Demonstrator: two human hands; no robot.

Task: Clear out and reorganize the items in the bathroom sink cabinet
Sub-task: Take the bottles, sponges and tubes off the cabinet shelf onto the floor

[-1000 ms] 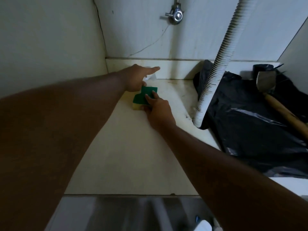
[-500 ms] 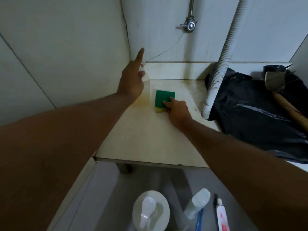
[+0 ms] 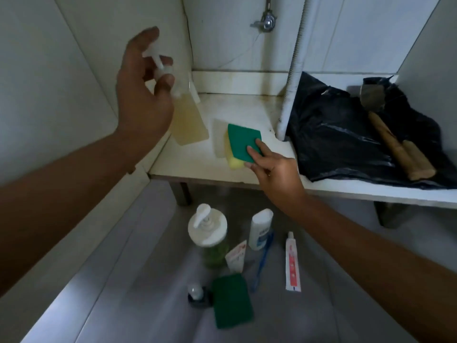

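Cabinet shelf (image 3: 193, 164), clearing: sponge (image 3: 243, 142) near front edge, spray bottle (image 3: 189, 120) by left wall.
Right hand (image 3: 274, 169) pinches sponge corner; left hand (image 3: 143, 95) half-curled at bottle top, grip unclear. Secure both before lifting.

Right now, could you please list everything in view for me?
spray bottle: one, clear, yellowish liquid, shelf rear-left
sponge: one, green over yellow, shelf front
plastic bag: one, black, shelf right
hammer: one, wooden handle, on bag
drain hose: one, white, shelf middle
pump bottle: one, green liquid, floor
small bottle: one, white, floor
toothbrush: one, blue, floor
toothpaste tube: one, white-red, floor
scouring pad: one, green, floor
sachet: one, white-red, floor
hands: two; left hand by spray head, grip blurred; right hand pinches sponge
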